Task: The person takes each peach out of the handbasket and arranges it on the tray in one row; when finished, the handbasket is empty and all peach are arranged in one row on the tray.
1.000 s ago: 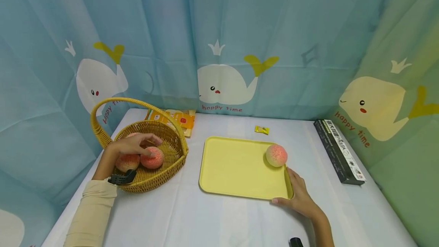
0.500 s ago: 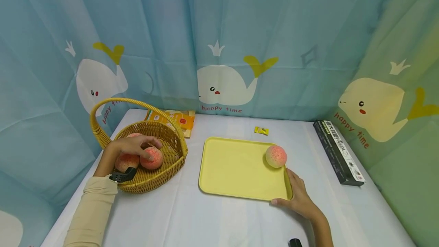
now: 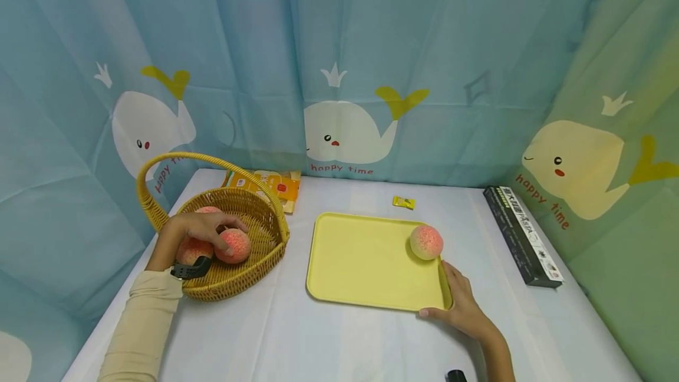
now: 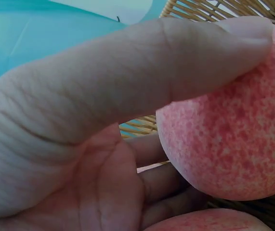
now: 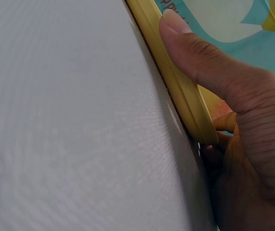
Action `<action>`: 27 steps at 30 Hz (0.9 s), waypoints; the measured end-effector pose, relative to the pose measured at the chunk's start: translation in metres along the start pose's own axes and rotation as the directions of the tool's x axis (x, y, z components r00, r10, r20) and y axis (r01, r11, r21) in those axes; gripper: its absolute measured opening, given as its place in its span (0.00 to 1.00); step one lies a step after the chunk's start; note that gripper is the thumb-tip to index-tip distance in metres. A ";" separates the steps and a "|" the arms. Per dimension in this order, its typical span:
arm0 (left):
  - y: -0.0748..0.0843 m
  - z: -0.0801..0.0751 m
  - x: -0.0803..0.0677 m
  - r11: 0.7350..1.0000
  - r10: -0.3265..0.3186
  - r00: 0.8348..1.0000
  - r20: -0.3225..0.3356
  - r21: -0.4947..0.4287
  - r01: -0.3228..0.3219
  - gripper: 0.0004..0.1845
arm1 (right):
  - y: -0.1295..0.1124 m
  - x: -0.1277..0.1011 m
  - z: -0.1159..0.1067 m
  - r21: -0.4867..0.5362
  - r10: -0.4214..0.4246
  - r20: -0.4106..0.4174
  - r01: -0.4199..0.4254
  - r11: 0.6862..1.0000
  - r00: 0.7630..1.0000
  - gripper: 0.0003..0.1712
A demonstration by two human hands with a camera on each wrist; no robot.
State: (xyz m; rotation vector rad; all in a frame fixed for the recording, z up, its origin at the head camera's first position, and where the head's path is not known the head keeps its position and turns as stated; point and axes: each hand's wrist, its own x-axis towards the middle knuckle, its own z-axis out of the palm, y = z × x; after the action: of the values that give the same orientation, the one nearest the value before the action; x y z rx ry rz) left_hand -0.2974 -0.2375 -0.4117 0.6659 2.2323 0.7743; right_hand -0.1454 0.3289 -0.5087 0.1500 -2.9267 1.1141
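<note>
In the head view my left hand (image 3: pixel 205 227) reaches into a yellow wicker basket (image 3: pixel 249 273) and grips a pink speckled peach (image 3: pixel 237 246). The left wrist view has the thumb (image 4: pixel 209 53) lying across the top of this peach (image 4: pixel 238 134), with fingers behind it. Two more peaches sit in the basket, one (image 3: pixel 193 250) partly under the hand and another (image 3: pixel 208 210) behind it. My right hand (image 3: pixel 462 305) holds the near right corner of a yellow tray (image 3: pixel 366 264), its thumb (image 5: pixel 209 62) at the tray's near edge. A cream and pink peach (image 3: pixel 427 242) rests on the tray's right side.
An orange packet (image 3: pixel 286 187) lies behind the basket, whose tall handle (image 3: pixel 233 167) arches over it. Beyond the tray is a small yellow wrapped candy (image 3: pixel 404 202). A long black box (image 3: pixel 522 237) lies at the right. A black object (image 3: pixel 455 376) shows at the front edge.
The left thumb has shifted slightly over the peach, and that peach has moved a little within the basket. My right hand stays at the tray corner.
</note>
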 end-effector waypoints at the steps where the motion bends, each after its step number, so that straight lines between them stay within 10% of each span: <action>1: 0.001 0.000 0.000 1.000 -0.009 1.000 0.002 0.001 0.009 0.35 | 0.000 0.000 0.000 -0.003 -0.004 -0.002 0.004 1.000 1.000 0.72; 27: 0.003 0.005 0.001 1.000 0.002 0.995 -0.099 0.000 -0.002 0.32 | 0.002 0.001 0.001 -0.005 -0.019 -0.023 0.019 1.000 1.000 0.72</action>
State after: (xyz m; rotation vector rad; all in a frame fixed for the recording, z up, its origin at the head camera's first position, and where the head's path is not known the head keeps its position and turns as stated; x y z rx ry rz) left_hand -0.2936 -0.2331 -0.4125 0.6421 2.3216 0.8243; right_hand -0.1461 0.3296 -0.5109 0.1628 -2.9011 1.0992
